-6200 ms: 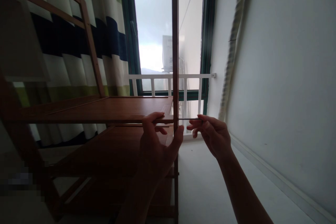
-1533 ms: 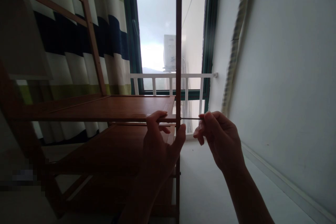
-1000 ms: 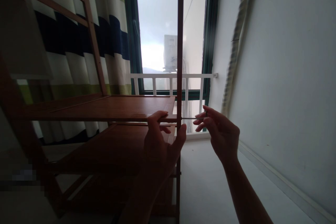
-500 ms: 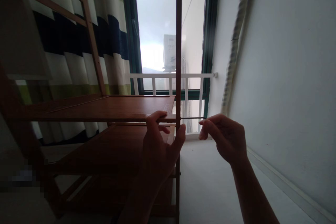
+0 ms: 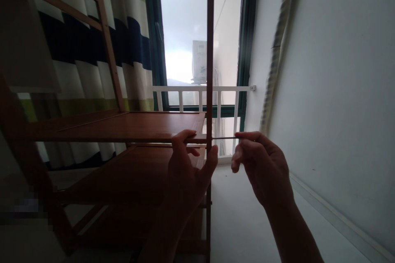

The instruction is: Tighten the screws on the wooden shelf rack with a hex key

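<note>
A brown wooden shelf unit has an upright post and a shelf board. My left hand grips the board's front right corner, its index finger over the edge and its thumb against the post. A thin dark hex key sticks out level from the post's right side, its tip meeting the post at the board's height. My right hand holds the hex key's outer end between thumb and index finger, the other fingers curled below. The fingers hide that end of the key.
A lower shelf board lies under the upper one. Behind stand a white railing and a window with a green frame. A striped curtain hangs at left. The white wall and a wrapped pipe are at right.
My right hand has turned about the hex key's outer end, with its index finger now stretched along the key and its lower fingers further down. My left hand has stayed in place.
</note>
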{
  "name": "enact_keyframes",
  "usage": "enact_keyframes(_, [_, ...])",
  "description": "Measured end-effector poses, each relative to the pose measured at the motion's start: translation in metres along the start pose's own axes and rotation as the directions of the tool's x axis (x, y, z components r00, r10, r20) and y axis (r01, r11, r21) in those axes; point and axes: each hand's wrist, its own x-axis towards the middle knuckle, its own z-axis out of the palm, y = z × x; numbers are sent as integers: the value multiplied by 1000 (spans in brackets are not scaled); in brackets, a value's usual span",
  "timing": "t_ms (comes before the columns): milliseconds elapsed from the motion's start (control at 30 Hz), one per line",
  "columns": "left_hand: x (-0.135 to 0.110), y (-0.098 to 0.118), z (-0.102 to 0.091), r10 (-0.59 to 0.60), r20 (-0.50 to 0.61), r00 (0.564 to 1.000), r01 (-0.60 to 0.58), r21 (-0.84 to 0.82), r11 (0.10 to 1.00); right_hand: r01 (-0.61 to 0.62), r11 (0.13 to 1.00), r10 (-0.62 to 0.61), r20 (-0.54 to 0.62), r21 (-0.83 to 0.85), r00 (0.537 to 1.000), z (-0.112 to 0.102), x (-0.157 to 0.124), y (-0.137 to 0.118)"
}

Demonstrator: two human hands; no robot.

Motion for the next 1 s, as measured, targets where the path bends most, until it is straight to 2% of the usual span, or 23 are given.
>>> enact_keyframes(100, [0, -1, -1, 20, 5, 1000, -20, 11, 1000, -75, 989, 56, 145, 131, 988, -10, 5, 3])
enact_keyframes(200, [1, -2, -1, 30, 8, 1000, -30, 1, 1000, -68, 990, 21, 357, 122, 934, -30, 14, 10])
enact_keyframes(233, [1, -2, -1, 29, 5, 1000, -29, -4, 1000, -51, 994, 7, 400, 101, 916, -35, 17, 12])
enact_keyframes(300, [2, -3, 0, 26, -1, 1000, -26, -23, 999, 8, 998, -33, 416, 61, 909, -40, 19, 15])
enact_keyframes(433, [3, -5, 2, 42, -15, 999, -43, -71, 997, 86, 996, -79, 291, -11, 954, -28, 15, 11])
enact_keyframes(533, [3, -5, 3, 35, -22, 999, -37, -99, 994, 51, 998, -47, 106, -27, 993, -11, 9, 5])
enact_keyframes(567, [3, -5, 3, 32, -23, 999, -35, -108, 994, 5, 1000, -4, 61, -9, 998, -6, 8, 4])
enact_keyframes(667, [4, -4, 3, 36, -31, 999, -40, -117, 992, -120, 986, 117, 30, 119, 993, 1, 8, 7])
enact_keyframes(767, [5, -4, 4, 41, -37, 998, -45, -103, 994, -258, 930, 250, 64, 263, 966, 1, 12, 16])
enact_keyframes(833, [5, -5, 4, 44, -39, 998, -48, -99, 994, -306, 898, 298, 75, 317, 952, 2, 14, 20])
enact_keyframes(900, [5, -5, 4, 43, -38, 998, -47, -94, 994, -258, 915, 257, 45, 309, 965, 2, 14, 22])
enact_keyframes(1000, [3, -5, 3, 34, -21, 999, -35, -84, 996, -64, 990, 68, -32, 125, 997, 0, 13, 19])
